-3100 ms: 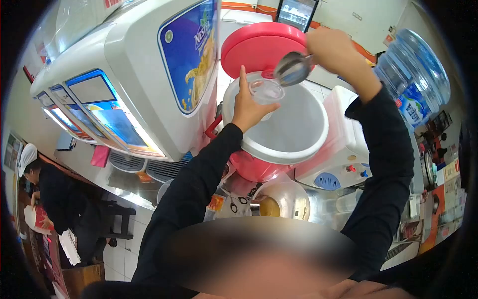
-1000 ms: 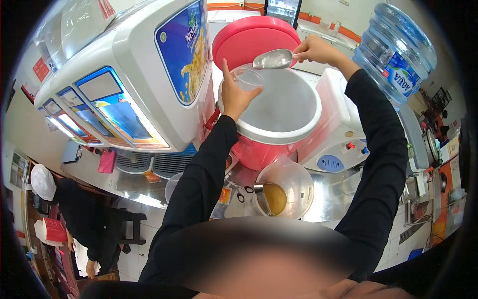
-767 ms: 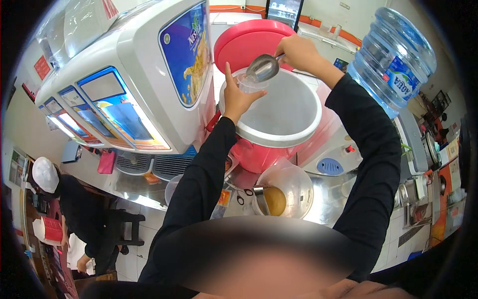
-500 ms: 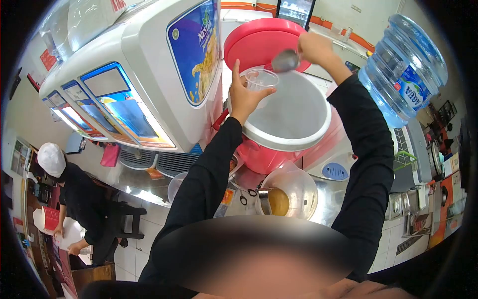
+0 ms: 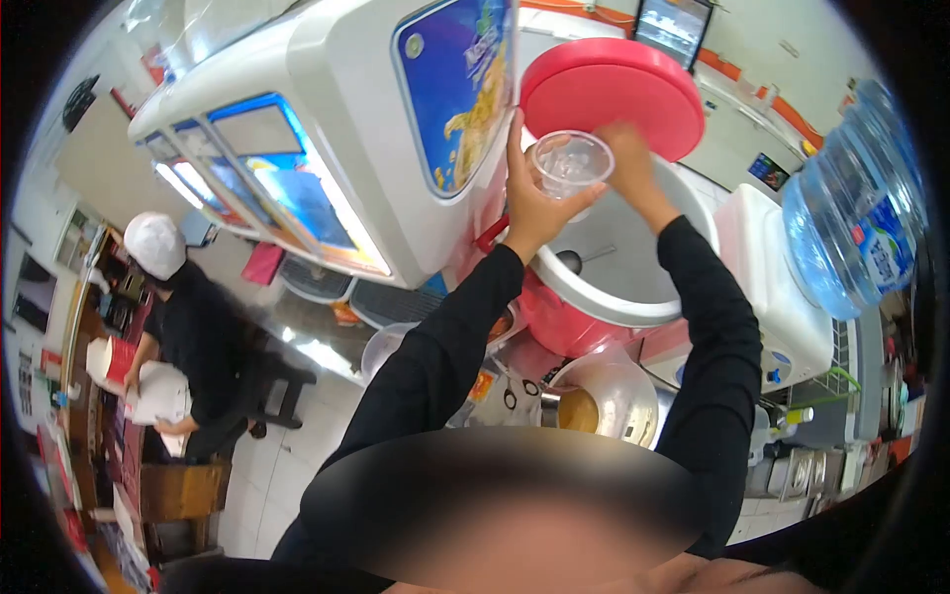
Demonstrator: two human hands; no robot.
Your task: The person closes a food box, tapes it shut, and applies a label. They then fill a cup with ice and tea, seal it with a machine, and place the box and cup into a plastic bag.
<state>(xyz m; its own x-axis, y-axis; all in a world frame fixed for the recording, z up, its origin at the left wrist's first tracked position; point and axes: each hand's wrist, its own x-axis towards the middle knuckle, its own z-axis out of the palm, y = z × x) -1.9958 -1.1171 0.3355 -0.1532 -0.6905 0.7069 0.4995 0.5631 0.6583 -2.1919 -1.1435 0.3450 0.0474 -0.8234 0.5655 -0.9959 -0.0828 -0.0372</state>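
Here we see the left hand (image 5: 529, 198) wrapped around a small clear plastic cup (image 5: 571, 164), thumb up along the near side and fingers behind it, holding the cup upright above the open mouth of a large round cooler with a white inner wall and a red outer shell (image 5: 633, 287). The cup seems to hold some pale, glassy pieces, though we cannot make out what they are. The right hand (image 5: 628, 168) sits just beside the cup on its far side, touching or nearly touching its wall; we cannot tell whether its fingers grip the cup or merely rest against it. Both forearms wear long black sleeves (image 5: 445, 346).

Down inside the cooler a metal scoop with a thin handle (image 5: 584, 260) lies against the white wall, apart from both hands. The cooler's round red lid (image 5: 614, 94) stands tilted behind it. To the left is a white drink dispenser with a blue and yellow side panel (image 5: 455, 94) and lit front windows. To the right a blue water bottle (image 5: 861, 218) stands inverted on a white dispenser (image 5: 782, 287). Below the cooler a clear plastic jug with brown liquid (image 5: 604, 401) stands on the steel counter (image 5: 327, 346). At the far left another person in dark clothes and a white cap (image 5: 203, 327) bends over white paper and a red box.
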